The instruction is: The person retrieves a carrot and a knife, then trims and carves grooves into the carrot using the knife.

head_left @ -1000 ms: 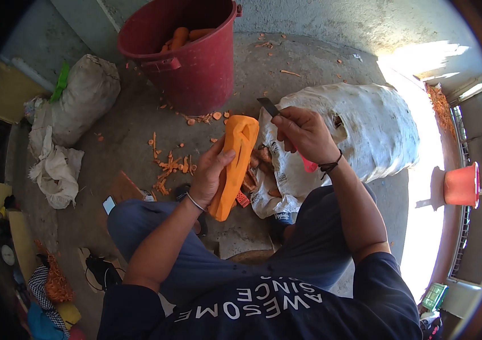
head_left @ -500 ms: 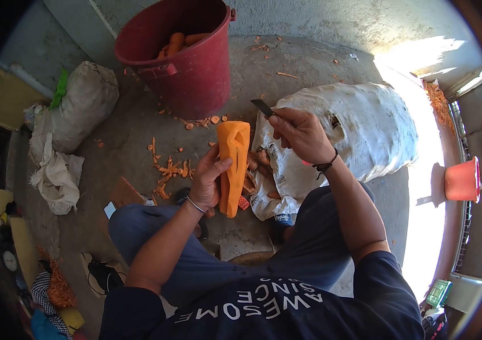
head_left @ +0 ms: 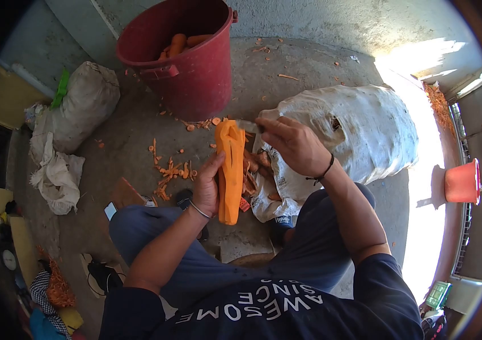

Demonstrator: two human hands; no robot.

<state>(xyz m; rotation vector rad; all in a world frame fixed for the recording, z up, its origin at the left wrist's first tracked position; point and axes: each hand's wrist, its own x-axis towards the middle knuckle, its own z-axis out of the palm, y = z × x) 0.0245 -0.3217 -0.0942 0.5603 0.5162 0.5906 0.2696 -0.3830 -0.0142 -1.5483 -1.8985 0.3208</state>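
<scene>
A large peeled carrot (head_left: 230,181), with grooves near its top, stands nearly upright in my left hand (head_left: 209,184), whose fingers wrap round it from the left. My right hand (head_left: 296,145) is closed on a knife (head_left: 248,126), and the blade points left at the carrot's top end, touching or very near it. Behind the carrot, unpeeled carrots (head_left: 262,158) show at the mouth of a big white sack (head_left: 354,122). Orange peelings (head_left: 173,171) lie on the floor to the left of the carrot.
A dark red bucket (head_left: 195,85) holding carrots stands at the back. Another filled sack (head_left: 88,102) is at the left, with a phone (head_left: 110,211) near my knee. A smaller red bucket (head_left: 461,182) is at the far right. My legs lie below my hands.
My right hand has moved left and down, bringing the knife to the carrot's top. The carrot, tilted at first, is now nearly upright in my left hand.
</scene>
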